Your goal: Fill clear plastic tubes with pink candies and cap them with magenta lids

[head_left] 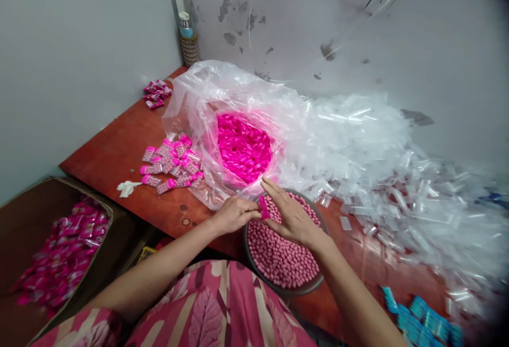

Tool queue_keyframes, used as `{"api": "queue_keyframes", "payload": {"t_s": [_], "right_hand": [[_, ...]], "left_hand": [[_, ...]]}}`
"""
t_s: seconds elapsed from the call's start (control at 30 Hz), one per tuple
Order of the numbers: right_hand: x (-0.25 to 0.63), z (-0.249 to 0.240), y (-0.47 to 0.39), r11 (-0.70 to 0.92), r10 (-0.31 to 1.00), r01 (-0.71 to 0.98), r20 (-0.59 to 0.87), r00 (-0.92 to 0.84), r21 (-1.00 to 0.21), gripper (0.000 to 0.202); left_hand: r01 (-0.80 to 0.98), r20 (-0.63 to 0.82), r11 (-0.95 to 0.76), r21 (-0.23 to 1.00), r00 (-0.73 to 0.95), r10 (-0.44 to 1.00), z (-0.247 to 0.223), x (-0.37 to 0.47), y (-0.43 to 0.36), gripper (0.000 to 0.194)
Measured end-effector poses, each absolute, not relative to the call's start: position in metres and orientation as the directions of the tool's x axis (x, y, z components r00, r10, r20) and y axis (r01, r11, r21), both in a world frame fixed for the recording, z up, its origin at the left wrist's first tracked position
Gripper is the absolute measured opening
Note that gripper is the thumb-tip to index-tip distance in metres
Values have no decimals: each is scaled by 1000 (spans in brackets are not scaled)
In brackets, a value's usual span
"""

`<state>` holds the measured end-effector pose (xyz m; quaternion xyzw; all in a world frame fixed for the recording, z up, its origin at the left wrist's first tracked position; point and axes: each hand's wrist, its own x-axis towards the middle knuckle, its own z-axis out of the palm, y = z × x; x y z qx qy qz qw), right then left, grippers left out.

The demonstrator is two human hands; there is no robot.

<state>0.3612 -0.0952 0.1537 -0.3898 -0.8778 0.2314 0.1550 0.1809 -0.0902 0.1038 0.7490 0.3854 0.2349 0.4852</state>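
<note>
My left hand [235,215] is closed, its thumb and fingertips pinching a small bright pink cap [263,207]. Whether a clear container is attached to the cap cannot be made out. Beside it, my right hand [293,216] has its fingers stretched out and apart, thumb and palm close to the cap. Both hands are over a round grey bowl [248,251] full of pink beads [284,259]. Just beyond them, a clear plastic bag [199,108] lies open around a heap of pink caps [244,148]. Filled, pink-capped little containers [175,162] lie left of the bag.
Many empty clear containers [382,177] are piled along the wall at right. Blue packets [427,320] lie at the lower right, pink packets [156,94] at the far left corner. A box [107,214] of pink packets stands left of the red table [107,153].
</note>
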Motion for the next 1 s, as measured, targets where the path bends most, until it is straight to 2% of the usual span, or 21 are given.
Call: {"api": "queue_keyframes", "payload": {"t_s": [0.07,0.13,0.23,0.37,0.47,0.67,0.77,0.87,0.93,1.0], "right_hand": [[360,166,-89,680,669,574,66,-740,-457,56],[361,170,-87,700,663,599,42,-748,-389,48],[360,161,-94,624,767,716,67,-638,-313,44],[348,134,-114,526,849,802,120,-514,-284,62],[337,118,-126,425,905,865,157,-396,-267,70],[333,101,-125,400,906,854,281,-315,-332,62],[334,101,-122,397,915,837,237,-327,-378,62],[339,105,-123,397,918,797,182,-353,-456,73],[354,105,-124,328,945,782,177,-277,-530,75],[385,97,-126,176,980,772,182,-80,-611,63]], "left_hand": [[296,-59,-141,945,577,815,103,181,-92,23],[235,-102,-26,972,517,850,101,180,-94,22],[89,-156,131,987,383,911,97,180,-98,24],[-84,-248,268,960,194,949,93,186,-103,25],[-147,-299,317,937,133,945,90,193,-109,25],[-213,-285,304,929,113,952,87,199,-113,23],[-269,-337,365,892,145,930,87,203,-111,23],[-313,-428,456,833,156,890,88,199,-105,26],[-318,-462,452,833,50,886,88,183,-92,27],[-287,-449,396,872,-152,880,86,158,-70,29]]}}
